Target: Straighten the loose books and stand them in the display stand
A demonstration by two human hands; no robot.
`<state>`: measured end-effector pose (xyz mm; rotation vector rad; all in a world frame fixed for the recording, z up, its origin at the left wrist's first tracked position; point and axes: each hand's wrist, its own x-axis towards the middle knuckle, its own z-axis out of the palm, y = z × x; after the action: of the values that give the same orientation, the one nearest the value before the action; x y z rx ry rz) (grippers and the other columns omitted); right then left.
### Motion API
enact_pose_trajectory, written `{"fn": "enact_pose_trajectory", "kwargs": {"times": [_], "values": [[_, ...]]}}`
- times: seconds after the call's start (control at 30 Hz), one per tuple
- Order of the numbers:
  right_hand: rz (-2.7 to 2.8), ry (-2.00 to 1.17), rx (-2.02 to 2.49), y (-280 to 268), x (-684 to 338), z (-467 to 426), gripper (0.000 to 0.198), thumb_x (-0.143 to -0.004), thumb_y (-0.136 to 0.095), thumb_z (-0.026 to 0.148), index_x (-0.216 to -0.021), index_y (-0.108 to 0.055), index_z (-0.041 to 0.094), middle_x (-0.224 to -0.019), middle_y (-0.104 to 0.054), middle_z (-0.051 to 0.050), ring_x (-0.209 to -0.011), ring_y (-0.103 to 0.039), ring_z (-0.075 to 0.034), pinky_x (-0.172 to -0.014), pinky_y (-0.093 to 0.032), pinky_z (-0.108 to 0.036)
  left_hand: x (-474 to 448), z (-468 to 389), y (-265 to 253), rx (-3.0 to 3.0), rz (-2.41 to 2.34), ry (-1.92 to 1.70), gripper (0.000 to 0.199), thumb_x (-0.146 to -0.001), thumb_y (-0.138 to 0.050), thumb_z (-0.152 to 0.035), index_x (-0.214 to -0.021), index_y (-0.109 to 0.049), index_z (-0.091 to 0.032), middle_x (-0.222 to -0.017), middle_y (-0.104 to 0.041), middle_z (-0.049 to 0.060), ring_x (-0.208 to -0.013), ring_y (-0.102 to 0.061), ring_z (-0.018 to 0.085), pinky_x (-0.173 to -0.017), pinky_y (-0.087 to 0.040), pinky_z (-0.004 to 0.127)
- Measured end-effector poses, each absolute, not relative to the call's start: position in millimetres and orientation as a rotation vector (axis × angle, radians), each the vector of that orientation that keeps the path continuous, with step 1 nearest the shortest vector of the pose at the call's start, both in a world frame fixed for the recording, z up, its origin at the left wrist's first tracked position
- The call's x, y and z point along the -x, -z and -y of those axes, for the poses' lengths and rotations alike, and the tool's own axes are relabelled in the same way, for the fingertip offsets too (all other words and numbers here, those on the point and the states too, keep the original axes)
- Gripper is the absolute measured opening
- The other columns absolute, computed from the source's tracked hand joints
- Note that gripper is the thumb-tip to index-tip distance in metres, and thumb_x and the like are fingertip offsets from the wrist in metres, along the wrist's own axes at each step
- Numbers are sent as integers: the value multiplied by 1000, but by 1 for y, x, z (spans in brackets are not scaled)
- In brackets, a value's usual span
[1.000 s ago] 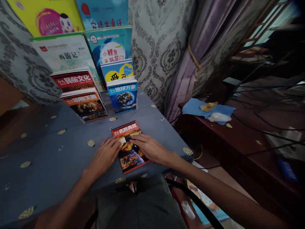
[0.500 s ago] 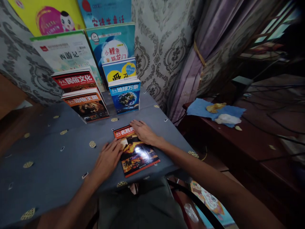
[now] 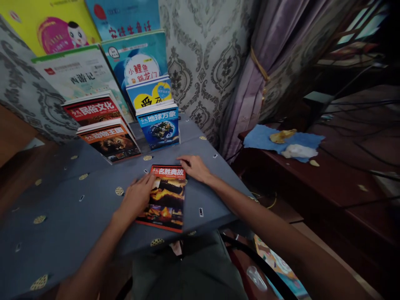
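A book (image 3: 168,189) lies flat near the table's front edge, with a red title band and a photo of a wall lit in gold on its dark cover. My left hand (image 3: 137,196) rests over its upper left edge, fingers stretched out. Just beyond the upper right corner, my right hand (image 3: 196,168) is on the table with a finger pointing left; it holds nothing and looks loosely open. Behind stand a blue book with a globe (image 3: 161,129) and an orange-titled book with a lion (image 3: 112,141).
Several larger books lean in rows at the back, including a white one (image 3: 83,77), a teal one (image 3: 134,58) and a yellow one (image 3: 50,29). The table (image 3: 93,216) has a grey patterned cover. To the right, a blue cloth (image 3: 259,137) lies on a dark red surface.
The book has turned clockwise, its lower end swinging left. My right hand has come off the cover to the right. My left hand has shifted slightly left along the book's edge.
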<state>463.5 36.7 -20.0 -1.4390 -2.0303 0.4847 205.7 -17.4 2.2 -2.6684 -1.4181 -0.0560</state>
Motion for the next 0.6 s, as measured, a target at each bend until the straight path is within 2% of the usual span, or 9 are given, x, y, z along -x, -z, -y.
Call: {"fn": "enact_pose_trajectory", "kwargs": {"times": [0.1, 0.23, 0.43, 0.6], "values": [[2007, -575, 1403, 19, -463, -35, 35, -93, -50, 15, -118, -73, 14, -85, -76, -5, -71, -64, -17, -72, -47, -28, -210, -3, -7, 2643, 1377, 29, 47, -94, -37, -8, -139, -44, -20, -136, -63, 18, -122, -64, 27, -98, -52, 44], [2000, -601, 1353, 19, -462, -34, 32, -93, -52, 13, -116, -74, 14, -84, -76, -5, -72, -64, -16, -72, -46, -26, -225, -14, -11, 2651, 1398, -13, 31, -101, -38, -23, -129, -50, -19, -134, -63, 18, -122, -63, 29, -96, -52, 47], [2092, -641, 1276, 20, -465, -34, 32, -89, -63, 17, -121, -71, 16, -94, -75, -6, -82, -67, -17, -77, -48, -26, -242, 5, 1, 2781, 1290, 65, 42, -103, -36, -25, -143, -47, -27, -149, -50, 12, -138, -48, 26, -111, -41, 48], [2188, -559, 1244, 20, -466, -34, 34, -88, -68, 17, -121, -70, 11, -104, -73, -12, -90, -68, -21, -81, -50, -30, -231, 36, 15, 2833, 1178, 194, 43, -103, -36, -26, -145, -47, -26, -152, -48, 11, -143, -41, 26, -117, -33, 53]]}}
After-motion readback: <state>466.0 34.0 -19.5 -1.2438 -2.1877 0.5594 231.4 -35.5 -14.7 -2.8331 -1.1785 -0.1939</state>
